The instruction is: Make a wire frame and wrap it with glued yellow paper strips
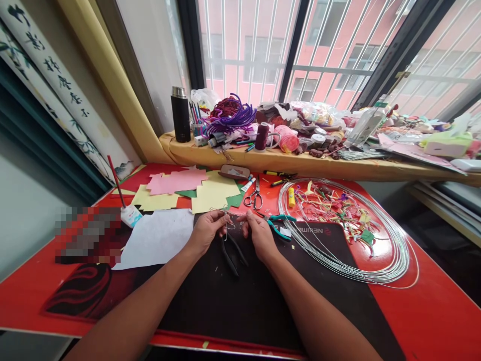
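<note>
Near the middle of the dark mat, my left hand is closed, pinching a thin silvery wire bent into small loops. Just to its right is my right hand, its fingers curled in toward the wire. Whether they grip the wire's end is too small to make out. Between and below the hands lie black-handled pliers, their jaws partly hidden by my left fingers. Teal-handled pliers rest beside my right hand, their tip partly behind it.
A large coil of wire encircles coloured scraps at right. Scissors, yellow paper, pink paper and a white sheet lie beyond and left. A white bottle stands left; a crowded ledge runs behind.
</note>
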A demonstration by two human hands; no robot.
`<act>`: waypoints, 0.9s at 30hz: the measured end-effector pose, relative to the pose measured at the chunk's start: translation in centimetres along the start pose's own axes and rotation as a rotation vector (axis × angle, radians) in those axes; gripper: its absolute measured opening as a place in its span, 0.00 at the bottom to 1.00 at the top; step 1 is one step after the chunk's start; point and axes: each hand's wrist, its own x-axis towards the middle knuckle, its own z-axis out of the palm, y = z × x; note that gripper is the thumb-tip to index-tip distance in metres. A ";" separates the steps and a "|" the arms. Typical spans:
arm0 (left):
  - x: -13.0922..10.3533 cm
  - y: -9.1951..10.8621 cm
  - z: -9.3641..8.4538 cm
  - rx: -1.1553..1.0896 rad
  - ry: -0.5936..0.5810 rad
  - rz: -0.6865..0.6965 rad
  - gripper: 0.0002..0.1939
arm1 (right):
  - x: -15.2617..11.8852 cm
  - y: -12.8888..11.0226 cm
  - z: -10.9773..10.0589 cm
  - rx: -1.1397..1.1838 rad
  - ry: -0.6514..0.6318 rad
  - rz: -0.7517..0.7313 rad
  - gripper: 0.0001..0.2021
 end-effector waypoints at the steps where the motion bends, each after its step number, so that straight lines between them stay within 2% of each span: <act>1: 0.0 0.0 0.0 0.000 -0.001 -0.001 0.22 | 0.0 0.0 0.0 0.002 0.000 -0.001 0.29; 27: -0.1 0.1 0.0 0.014 -0.027 0.004 0.20 | -0.1 0.1 0.1 -0.057 -0.028 -0.033 0.24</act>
